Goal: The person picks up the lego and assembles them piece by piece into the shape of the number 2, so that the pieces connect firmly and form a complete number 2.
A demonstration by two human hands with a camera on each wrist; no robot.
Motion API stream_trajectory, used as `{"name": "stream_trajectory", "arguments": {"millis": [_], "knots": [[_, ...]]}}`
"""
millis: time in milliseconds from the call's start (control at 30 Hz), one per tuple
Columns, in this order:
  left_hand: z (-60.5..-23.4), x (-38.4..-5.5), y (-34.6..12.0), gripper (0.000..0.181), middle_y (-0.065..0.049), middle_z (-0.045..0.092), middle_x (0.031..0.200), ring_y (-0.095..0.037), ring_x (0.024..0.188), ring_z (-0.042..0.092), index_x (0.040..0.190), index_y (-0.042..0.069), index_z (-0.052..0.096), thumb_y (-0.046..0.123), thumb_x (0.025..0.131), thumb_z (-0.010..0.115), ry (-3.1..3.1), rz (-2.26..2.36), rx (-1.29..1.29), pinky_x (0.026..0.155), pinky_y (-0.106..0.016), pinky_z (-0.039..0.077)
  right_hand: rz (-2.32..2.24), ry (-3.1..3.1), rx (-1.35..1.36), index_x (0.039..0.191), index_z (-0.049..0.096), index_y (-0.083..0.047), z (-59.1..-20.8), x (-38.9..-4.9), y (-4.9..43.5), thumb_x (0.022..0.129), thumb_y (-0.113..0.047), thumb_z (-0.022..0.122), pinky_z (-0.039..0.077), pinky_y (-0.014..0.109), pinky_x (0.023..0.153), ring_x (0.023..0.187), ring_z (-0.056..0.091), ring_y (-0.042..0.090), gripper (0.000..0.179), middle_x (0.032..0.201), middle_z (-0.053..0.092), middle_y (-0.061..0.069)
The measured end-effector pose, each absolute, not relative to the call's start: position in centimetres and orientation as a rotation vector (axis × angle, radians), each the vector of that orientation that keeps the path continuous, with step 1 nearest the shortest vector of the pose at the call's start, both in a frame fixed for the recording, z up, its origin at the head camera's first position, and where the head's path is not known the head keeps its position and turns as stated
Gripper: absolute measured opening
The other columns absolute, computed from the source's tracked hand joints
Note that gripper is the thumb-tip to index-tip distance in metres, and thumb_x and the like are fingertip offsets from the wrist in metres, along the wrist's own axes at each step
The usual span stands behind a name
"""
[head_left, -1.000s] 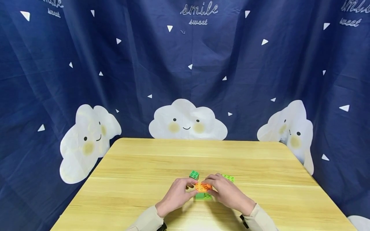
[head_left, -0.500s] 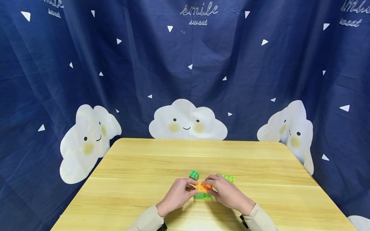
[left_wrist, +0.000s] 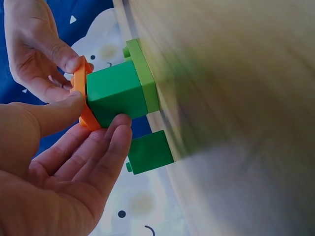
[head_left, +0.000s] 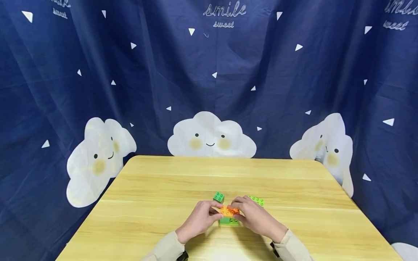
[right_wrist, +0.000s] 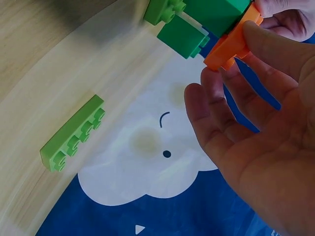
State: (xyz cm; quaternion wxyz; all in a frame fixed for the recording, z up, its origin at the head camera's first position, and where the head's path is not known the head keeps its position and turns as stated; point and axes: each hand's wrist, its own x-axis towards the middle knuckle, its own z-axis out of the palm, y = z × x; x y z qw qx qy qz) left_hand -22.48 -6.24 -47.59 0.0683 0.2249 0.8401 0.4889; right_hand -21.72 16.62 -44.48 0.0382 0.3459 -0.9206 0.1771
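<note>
An orange toy building brick (head_left: 230, 211), flat and studded, lies across the top of a taller green brick (left_wrist: 117, 93). That green brick stands on the left part of a thin light green brick (left_wrist: 143, 73) on the table. My left hand (head_left: 200, 220) pinches the orange brick's left end between thumb and fingers, its other fingers close beside the green brick. At the opposite end, my right hand (head_left: 258, 217) grips the orange brick with thumb and fingertips. The right wrist view shows the orange brick (right_wrist: 232, 43) overhanging the green brick on the right.
Just behind the stack stands a loose green brick (head_left: 218, 197) with studs up. A long light green brick (right_wrist: 73, 132) lies on the wooden table (head_left: 156, 181), behind the right hand. A dark blue curtain (head_left: 209, 65) with clouds hangs past the table's far edge.
Both hands keep their hold on the orange brick, with hardly any movement. The whole head view has shifted very slightly.
</note>
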Motion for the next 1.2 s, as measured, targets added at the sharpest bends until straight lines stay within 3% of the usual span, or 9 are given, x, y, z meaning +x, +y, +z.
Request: {"name": "stream_trajectory", "arguments": {"millis": [700,1200], "knots": [[-47.37,-22.65,-6.21,0.027,-0.011,0.072,0.116,-0.019,0.094,0.072,0.119,0.002,0.071,0.009,0.093,0.076,2.444,1.516,0.633,0.077,-0.028,0.061,0.534,-2.772,1.075,0.112,0.076,-0.014,-44.65,-21.69,16.5,0.09,-0.007,0.078,0.057,0.034,0.086,0.101,0.06,0.016,0.022,0.111,0.069,-0.004],[-47.36,-22.55,-6.32,0.028,-0.01,0.071,0.119,-0.014,0.094,0.071,0.122,0.004,0.071,0.01,0.094,0.074,2.466,1.475,0.636,0.078,-0.024,0.06,0.608,-2.812,1.051,0.123,0.071,-0.012,-44.63,-21.79,16.89,0.096,-0.017,0.073,0.058,0.038,0.091,0.109,0.064,0.018,0.028,0.119,0.068,-0.001]]}}
